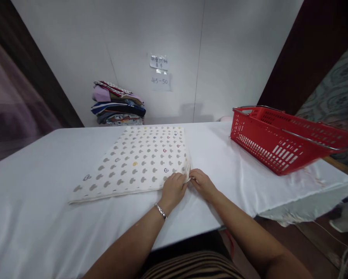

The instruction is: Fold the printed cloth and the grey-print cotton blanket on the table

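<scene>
A folded white cloth, printed with grey mushroom-like shapes and a few coloured ones, lies flat on the table. Its near right corner is lifted a little, and several layered edges show there. My left hand, with a silver bracelet at the wrist, grips that corner from the left, thumb partly hidden. From the right, my right hand pinches the layered edge of the same corner between its fingertips. Both hands are close together at the corner.
A red plastic basket with metal handles stands on the right of the white-covered table. Against the back wall is a stack of folded clothes. Paper notes are taped to the wall.
</scene>
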Action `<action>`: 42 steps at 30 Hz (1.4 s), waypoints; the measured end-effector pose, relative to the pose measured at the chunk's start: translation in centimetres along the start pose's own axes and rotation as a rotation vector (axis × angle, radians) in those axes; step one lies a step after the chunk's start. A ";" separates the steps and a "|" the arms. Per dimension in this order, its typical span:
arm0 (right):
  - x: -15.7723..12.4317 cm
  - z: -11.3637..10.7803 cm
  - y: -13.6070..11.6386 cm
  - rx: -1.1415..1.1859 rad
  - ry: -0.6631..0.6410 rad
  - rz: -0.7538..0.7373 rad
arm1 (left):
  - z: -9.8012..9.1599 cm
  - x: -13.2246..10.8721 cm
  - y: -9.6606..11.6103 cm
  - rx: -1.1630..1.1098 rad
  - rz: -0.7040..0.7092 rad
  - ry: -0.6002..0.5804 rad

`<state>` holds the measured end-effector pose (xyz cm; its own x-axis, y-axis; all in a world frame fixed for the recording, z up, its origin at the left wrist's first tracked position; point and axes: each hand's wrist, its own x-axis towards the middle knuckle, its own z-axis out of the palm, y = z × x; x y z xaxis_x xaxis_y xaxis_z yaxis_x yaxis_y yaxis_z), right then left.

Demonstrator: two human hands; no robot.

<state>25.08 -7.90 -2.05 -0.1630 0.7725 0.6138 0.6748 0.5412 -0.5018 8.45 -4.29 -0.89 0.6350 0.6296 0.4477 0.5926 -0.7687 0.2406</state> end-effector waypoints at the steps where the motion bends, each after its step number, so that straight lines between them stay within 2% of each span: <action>1: 0.0 0.1 0.0 0.031 0.012 0.012 | 0.0 0.0 0.0 0.002 -0.002 0.010; 4: 0.0 0.5 0.1 0.199 0.122 0.163 | 0.1 0.1 0.0 -0.007 0.013 0.041; 7: 0.0 1.0 0.4 0.441 0.216 0.485 | 0.1 0.0 0.1 -0.013 0.045 0.031; 11: 0.7 1.2 1.0 0.635 0.211 0.791 | 0.2 -0.3 0.2 -0.006 0.048 -0.005; 15: 2.1 1.0 1.5 0.692 0.155 0.974 | 0.4 -0.4 0.2 -0.023 0.040 -0.037; 21: 4.6 1.3 2.6 0.549 0.060 0.986 | 0.8 -0.5 0.0 -0.026 0.059 -0.125; 27: 7.3 1.6 6.3 0.232 0.043 0.915 | 0.8 -0.6 0.0 -0.024 0.042 -0.210; 33: 10.8 1.1 9.3 -0.068 -0.029 0.867 | 1.1 -0.8 0.2 0.010 0.056 -0.229; 42: 14.6 2.2 10.2 -0.247 -0.210 0.976 | 2.3 -1.1 0.0 0.058 0.081 -0.189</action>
<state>28.06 9.62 0.45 0.4291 0.8945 -0.1257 0.7062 -0.4189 -0.5708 8.90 -4.75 -3.42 0.7602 0.5799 0.2929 0.5596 -0.8135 0.1580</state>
